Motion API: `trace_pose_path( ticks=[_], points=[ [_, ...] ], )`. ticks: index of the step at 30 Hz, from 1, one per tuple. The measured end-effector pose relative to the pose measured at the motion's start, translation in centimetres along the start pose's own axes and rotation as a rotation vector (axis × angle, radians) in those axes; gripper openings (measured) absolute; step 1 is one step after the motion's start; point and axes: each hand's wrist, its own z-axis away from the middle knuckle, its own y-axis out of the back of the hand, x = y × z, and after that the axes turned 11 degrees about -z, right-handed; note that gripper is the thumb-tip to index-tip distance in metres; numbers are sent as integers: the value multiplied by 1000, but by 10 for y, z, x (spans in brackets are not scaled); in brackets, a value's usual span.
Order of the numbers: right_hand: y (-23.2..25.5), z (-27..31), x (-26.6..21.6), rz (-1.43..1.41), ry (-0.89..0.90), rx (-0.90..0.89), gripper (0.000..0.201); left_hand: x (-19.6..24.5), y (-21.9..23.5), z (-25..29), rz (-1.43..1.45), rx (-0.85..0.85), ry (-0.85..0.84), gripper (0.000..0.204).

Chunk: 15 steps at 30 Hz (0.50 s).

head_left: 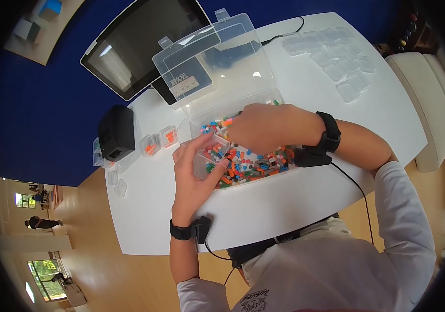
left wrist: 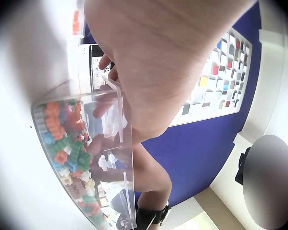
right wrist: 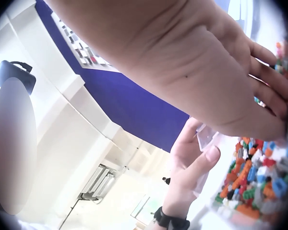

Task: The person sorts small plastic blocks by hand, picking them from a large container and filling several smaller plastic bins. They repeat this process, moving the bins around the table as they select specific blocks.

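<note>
My left hand [head_left: 188, 169] grips a small clear plastic box [right wrist: 207, 137] at the left end of a large clear bin [left wrist: 41, 112]. Thumb and fingers lie on opposite sides of the box. Many small toy building bricks [head_left: 248, 165] in mixed colours fill the bin, orange, blue, green, white and grey among them. My right hand [head_left: 272, 127] reaches down into the bin from the right. Its fingers [right wrist: 271, 79] are spread and slightly bent among the bricks; the tips are hidden in the head view.
The bin's hinged lid [head_left: 238, 57] stands raised before a dark monitor [head_left: 144, 44]. Small boxes with orange bricks [head_left: 169, 137] sit left of the bin, near a black device [head_left: 116, 132]. Several clear small boxes [head_left: 347, 65] are grouped at the table's far right.
</note>
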Motion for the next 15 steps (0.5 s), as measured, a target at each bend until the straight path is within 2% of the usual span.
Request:
trace_pose_path(
  ticks=[8,12,14,15],
  points=[
    [19,10,7,0,93,130,5,4,2,-1,-32,-4,2,68],
    [27,14,-4,-19,33,88,6,4,2,-1,-30,-10,2,68],
    [25,17,-3,-26,159,177,7,5,3,-2,-37,-13,5,67],
    [23,17,-3,-27,159,177,7,6,4,-2,-35,-16,-11,67]
  ],
)
